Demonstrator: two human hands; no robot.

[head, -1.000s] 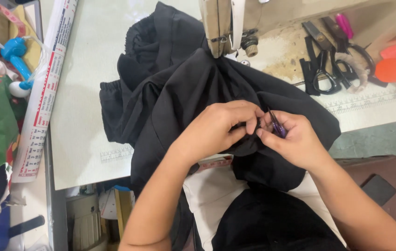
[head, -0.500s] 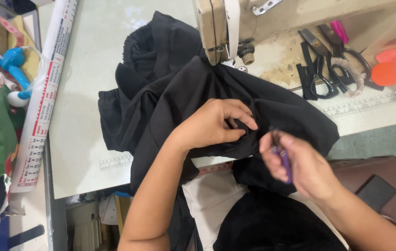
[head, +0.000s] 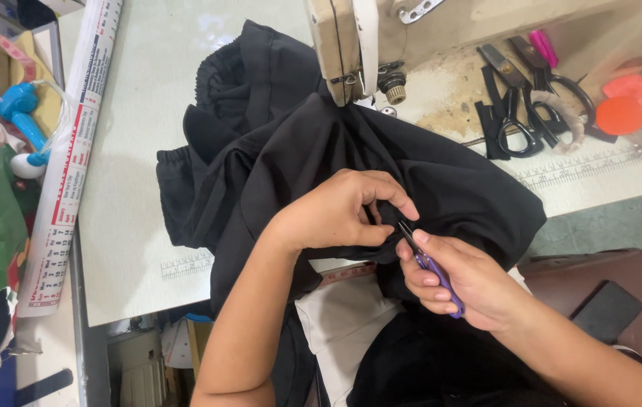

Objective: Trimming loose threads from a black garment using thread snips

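A black garment (head: 283, 151) lies bunched on the pale sewing table (head: 132, 249), part of it under the sewing machine head (head: 351, 45). My left hand (head: 343, 211) pinches a fold of the black fabric near the table's front edge. My right hand (head: 464, 279) holds small purple thread snips (head: 430, 264), their tips touching the fabric right beside my left fingers.
Black scissors (head: 517, 113) and other tools lie right of the machine, with an orange round lid (head: 619, 114) beyond. A rolled calendar (head: 72, 151) lies along the table's left edge, with a blue toy (head: 23, 113) and cloth beside it. A dark phone (head: 607, 309) rests on a brown seat.
My right hand, which had drawn away from the fabric half a second ago, has come back with the snips to the fold. My left hand keeps its pinch.
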